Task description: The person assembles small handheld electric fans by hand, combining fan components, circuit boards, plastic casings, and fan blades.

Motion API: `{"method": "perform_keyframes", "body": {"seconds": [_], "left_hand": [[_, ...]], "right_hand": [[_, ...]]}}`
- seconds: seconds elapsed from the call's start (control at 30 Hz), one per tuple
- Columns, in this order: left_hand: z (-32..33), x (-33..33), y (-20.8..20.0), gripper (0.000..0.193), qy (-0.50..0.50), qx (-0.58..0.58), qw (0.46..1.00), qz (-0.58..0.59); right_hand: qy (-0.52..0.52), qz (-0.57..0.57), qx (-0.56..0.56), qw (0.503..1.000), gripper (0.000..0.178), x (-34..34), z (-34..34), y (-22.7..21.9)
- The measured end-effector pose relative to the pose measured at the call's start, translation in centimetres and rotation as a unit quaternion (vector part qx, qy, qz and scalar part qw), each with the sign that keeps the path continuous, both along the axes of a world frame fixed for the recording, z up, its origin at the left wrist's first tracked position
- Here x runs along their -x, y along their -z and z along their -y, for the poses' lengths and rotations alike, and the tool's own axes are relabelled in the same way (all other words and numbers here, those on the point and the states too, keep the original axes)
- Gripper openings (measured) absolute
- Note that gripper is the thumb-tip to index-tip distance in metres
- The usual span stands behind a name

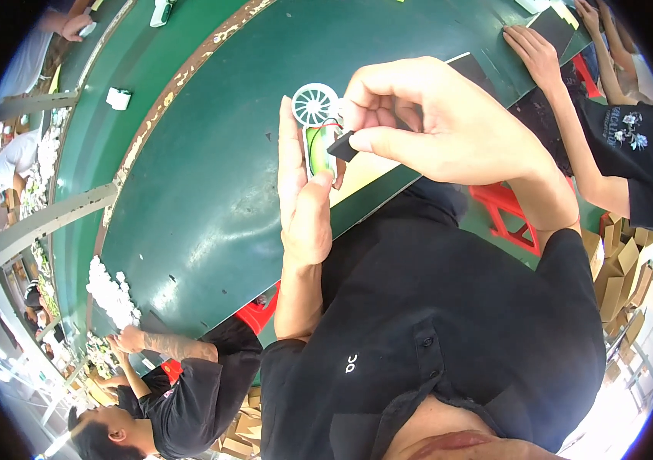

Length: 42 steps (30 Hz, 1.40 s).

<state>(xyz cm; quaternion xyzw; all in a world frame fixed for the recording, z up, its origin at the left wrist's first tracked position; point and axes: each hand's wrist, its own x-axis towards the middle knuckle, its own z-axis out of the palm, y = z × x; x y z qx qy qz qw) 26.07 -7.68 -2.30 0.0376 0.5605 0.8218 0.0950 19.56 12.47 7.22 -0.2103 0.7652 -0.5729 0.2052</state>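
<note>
A small handheld fan [313, 106] with a round white spoked grille lies in my left hand [305, 222], above the table. The fingers run along one side of its body and the thumb presses the other. The body is open and shows a bright green cell [316, 152], likely a battery, with thin dark and red wires [330, 123] near the grille. My right hand [441, 126] is closed, pinching a small black flat pad [343, 147] between thumb and fingers. The pad hangs over the fan body's right edge; whether it touches is unclear.
The green table [211, 176] carries a yellow sheet [361, 178] under my hands and a pile of white parts [110, 295] at the left. People work on both sides. White devices [118, 98] lie on the green belt beyond. Red stools [506, 218] and cardboard boxes [621, 264] stand nearby.
</note>
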Motion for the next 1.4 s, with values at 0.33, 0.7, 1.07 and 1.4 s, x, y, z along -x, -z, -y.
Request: {"method": "perform_keyframes", "body": {"seconds": [0.33, 0.7, 1.07, 1.4], "left_hand": [[-1.4, -0.3, 0.4, 0.093, -0.039, 0.216, 0.963, -0.159], [-2.1, -0.1, 1.5, 0.084, -0.064, 0.177, 0.965, -0.184], [-2.3, 0.0, 3.4, 0.093, -0.103, 0.084, 0.986, -0.098], [-2.4, -0.1, 2.7, 0.086, -0.136, 0.149, 0.972, -0.121]], "right_hand": [[-0.025, -0.082, -0.139, 0.986, 0.011, 0.6, 0.8, -0.1], [-0.008, -0.034, -0.124, 0.992, 0.01, 0.0, 2.1, 1.4], [0.032, -0.029, -0.012, 0.999, 0.009, -0.7, 1.6, 4.7], [0.057, -0.176, -0.051, 0.981, 0.012, -1.2, 2.1, 4.8]]}}
